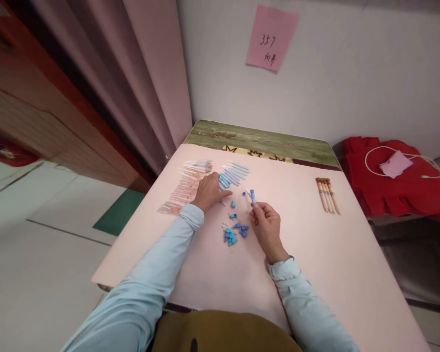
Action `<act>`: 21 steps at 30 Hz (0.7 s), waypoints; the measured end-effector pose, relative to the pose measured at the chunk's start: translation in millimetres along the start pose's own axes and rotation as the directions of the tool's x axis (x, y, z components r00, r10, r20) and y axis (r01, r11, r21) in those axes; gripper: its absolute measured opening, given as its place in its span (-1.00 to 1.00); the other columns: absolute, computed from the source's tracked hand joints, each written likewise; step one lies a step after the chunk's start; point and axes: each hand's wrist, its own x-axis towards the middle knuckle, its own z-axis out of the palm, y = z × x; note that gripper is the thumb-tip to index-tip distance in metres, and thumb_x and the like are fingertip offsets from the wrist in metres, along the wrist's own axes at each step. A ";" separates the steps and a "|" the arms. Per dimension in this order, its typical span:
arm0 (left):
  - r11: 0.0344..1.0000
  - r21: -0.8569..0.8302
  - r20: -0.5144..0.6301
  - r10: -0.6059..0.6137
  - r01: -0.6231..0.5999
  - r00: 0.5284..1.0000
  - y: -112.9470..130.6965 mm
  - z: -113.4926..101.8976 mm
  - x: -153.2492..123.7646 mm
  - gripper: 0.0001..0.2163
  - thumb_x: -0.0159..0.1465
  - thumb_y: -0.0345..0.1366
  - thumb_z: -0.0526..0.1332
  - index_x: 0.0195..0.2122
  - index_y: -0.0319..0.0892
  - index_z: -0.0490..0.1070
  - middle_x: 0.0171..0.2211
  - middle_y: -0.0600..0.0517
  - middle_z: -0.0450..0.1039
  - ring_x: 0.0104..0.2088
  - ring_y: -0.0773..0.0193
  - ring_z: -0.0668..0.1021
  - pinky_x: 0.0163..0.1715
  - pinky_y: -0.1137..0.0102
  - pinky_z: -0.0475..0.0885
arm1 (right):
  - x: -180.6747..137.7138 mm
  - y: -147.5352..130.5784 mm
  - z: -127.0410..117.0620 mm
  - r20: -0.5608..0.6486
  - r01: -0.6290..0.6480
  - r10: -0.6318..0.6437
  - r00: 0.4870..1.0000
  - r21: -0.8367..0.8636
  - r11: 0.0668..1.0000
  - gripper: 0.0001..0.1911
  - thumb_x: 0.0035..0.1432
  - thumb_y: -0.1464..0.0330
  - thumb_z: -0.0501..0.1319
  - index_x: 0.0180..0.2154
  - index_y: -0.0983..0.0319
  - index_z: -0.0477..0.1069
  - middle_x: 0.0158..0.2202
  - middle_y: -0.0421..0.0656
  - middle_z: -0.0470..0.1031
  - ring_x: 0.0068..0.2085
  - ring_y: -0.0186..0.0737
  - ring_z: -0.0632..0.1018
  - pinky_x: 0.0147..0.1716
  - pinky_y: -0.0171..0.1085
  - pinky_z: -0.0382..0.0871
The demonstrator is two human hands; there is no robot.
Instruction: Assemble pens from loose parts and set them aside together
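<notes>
My right hand (266, 226) is closed on a short blue pen barrel (253, 195), held upright above the pale pink tabletop (315, 244). My left hand (209, 191) reaches forward with its fingers curled onto a fan of light-blue pen tubes (233, 172); what it grips is hidden. A row of orange-patterned pens (183, 191) lies just left of that hand, with white-pink tubes (198, 166) behind it. Several small blue caps (231, 235) lie scattered between my hands.
A bundle of brown pens (327, 194) lies at the table's right side. A red cloth (399, 186) with a white cable and pink note lies beyond the right edge. A pink paper (271, 37) hangs on the wall; curtains hang at left.
</notes>
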 end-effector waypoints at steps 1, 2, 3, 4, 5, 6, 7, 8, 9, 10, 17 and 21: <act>1.000 -0.012 -0.021 -0.001 0.001 1.000 -5.6 -4.1 0.5 -0.60 0.12 -0.11 0.34 -0.12 -0.25 0.38 -0.14 -0.22 0.49 -0.07 -0.03 0.50 -0.06 0.23 0.33 | 0.1 0.5 -0.2 0.000 0.002 -0.002 1.000 0.000 1.000 -0.69 0.12 0.10 0.33 -0.33 0.23 0.46 -0.52 -0.24 0.43 -0.57 -0.41 0.30 -0.61 -0.38 0.16; 1.000 -0.016 -0.045 -0.010 0.010 0.999 -12.0 -9.2 0.7 -0.66 0.16 -0.12 0.30 -0.14 -0.24 0.40 -0.13 -0.21 0.50 -0.06 -0.01 0.50 -0.05 0.24 0.32 | 0.1 0.8 -0.4 0.001 0.002 -0.002 1.000 0.001 1.000 -0.69 0.12 0.10 0.33 -0.32 0.23 0.47 -0.52 -0.25 0.43 -0.57 -0.41 0.30 -0.61 -0.38 0.16; 0.999 -0.015 -0.077 -0.033 0.032 0.997 -19.0 -14.9 0.3 -0.74 0.20 -0.15 0.26 -0.19 -0.22 0.42 -0.14 -0.20 0.50 -0.07 0.00 0.50 -0.06 0.24 0.32 | 0.2 0.9 -0.4 0.001 -0.001 0.001 1.000 0.001 1.000 -0.68 0.11 0.10 0.33 -0.32 0.23 0.46 -0.53 -0.25 0.43 -0.58 -0.41 0.30 -0.61 -0.38 0.16; 0.997 -0.022 -0.132 -0.077 0.075 0.988 -26.0 -20.8 -0.9 -0.83 0.21 -0.22 0.23 -0.26 -0.20 0.44 -0.19 -0.16 0.51 -0.12 0.03 0.51 -0.09 0.25 0.33 | 0.3 1.0 -0.4 0.001 -0.004 0.004 1.000 -0.001 1.000 -0.68 0.11 0.10 0.33 -0.32 0.23 0.46 -0.53 -0.25 0.43 -0.58 -0.41 0.30 -0.62 -0.38 0.16; 0.994 -0.030 -0.140 -0.111 0.108 0.984 -32.4 -26.4 -2.9 -0.91 0.21 -0.28 0.20 -0.35 -0.17 0.43 -0.27 -0.10 0.53 -0.18 0.07 0.52 -0.14 0.27 0.33 | 0.4 0.9 -0.3 0.002 -0.005 0.005 1.000 -0.007 1.000 -0.68 0.11 0.10 0.33 -0.32 0.23 0.46 -0.54 -0.26 0.42 -0.59 -0.41 0.30 -0.62 -0.38 0.16; 0.990 -0.041 -0.119 -0.139 0.135 0.983 -37.7 -31.0 -5.8 -0.92 0.20 -0.31 0.19 -0.42 -0.15 0.42 -0.34 -0.06 0.52 -0.25 0.10 0.52 -0.20 0.28 0.33 | 0.4 0.7 -0.2 0.003 -0.005 0.005 1.000 -0.013 1.000 -0.68 0.11 0.10 0.32 -0.32 0.23 0.46 -0.54 -0.26 0.42 -0.58 -0.41 0.30 -0.62 -0.38 0.16; 0.986 -0.057 -0.097 -0.160 0.155 0.982 -41.3 -34.3 -9.6 -0.90 0.19 -0.33 0.18 -0.46 -0.14 0.41 -0.39 -0.02 0.51 -0.30 0.13 0.52 -0.25 0.30 0.32 | 0.3 0.4 -0.1 0.002 -0.002 0.002 1.000 -0.021 1.000 -0.69 0.12 0.10 0.32 -0.33 0.23 0.46 -0.54 -0.25 0.43 -0.58 -0.41 0.31 -0.62 -0.38 0.16; 0.984 -0.071 -0.068 -0.167 0.162 0.984 -42.9 -35.8 -14.1 -0.89 0.19 -0.33 0.18 -0.48 -0.13 0.40 -0.41 -0.01 0.51 -0.33 0.14 0.51 -0.28 0.30 0.31 | 0.2 0.1 -0.1 0.000 0.002 -0.002 1.000 -0.029 1.000 -0.69 0.12 0.11 0.32 -0.33 0.23 0.46 -0.53 -0.25 0.43 -0.58 -0.41 0.31 -0.61 -0.38 0.17; 0.983 -0.082 -0.043 -0.166 0.162 0.985 -42.4 -35.7 -19.1 -0.90 0.19 -0.31 0.18 -0.47 -0.14 0.41 -0.41 -0.01 0.51 -0.34 0.15 0.51 -0.29 0.31 0.30 | 0.0 -0.2 -0.1 -0.002 0.008 -0.008 1.000 -0.037 0.999 -0.70 0.13 0.12 0.32 -0.34 0.24 0.46 -0.53 -0.25 0.43 -0.57 -0.41 0.32 -0.60 -0.39 0.18; 0.984 -0.085 -0.025 -0.158 0.155 0.987 -39.8 -33.9 -24.4 -0.91 0.20 -0.28 0.20 -0.43 -0.14 0.42 -0.39 -0.02 0.52 -0.32 0.14 0.51 -0.28 0.30 0.30 | -0.3 -0.5 -0.2 -0.004 0.015 -0.015 1.000 -0.043 0.999 -0.70 0.13 0.12 0.32 -0.34 0.24 0.47 -0.53 -0.25 0.43 -0.57 -0.41 0.32 -0.60 -0.39 0.19; 0.991 0.116 0.003 -0.073 0.072 0.997 -3.2 -8.0 -48.6 -0.45 0.05 0.02 0.37 -0.02 -0.18 0.36 -0.09 -0.19 0.46 0.00 -0.15 0.38 -0.04 0.10 0.18 | -1.2 -0.3 -1.6 0.001 0.043 -0.043 0.999 -0.050 0.998 -0.71 0.14 0.13 0.31 -0.34 0.24 0.47 -0.53 -0.26 0.43 -0.56 -0.42 0.34 -0.57 -0.39 0.23; 0.984 0.160 0.007 -0.080 0.078 0.997 2.2 -4.1 -46.1 -0.48 0.08 0.01 0.34 -0.03 -0.18 0.35 -0.08 -0.21 0.45 0.00 -0.16 0.36 -0.05 0.08 0.14 | 0.4 2.1 -2.7 0.002 0.055 -0.055 0.998 -0.048 0.997 -0.71 0.14 0.13 0.31 -0.34 0.24 0.47 -0.53 -0.26 0.43 -0.57 -0.42 0.33 -0.57 -0.40 0.23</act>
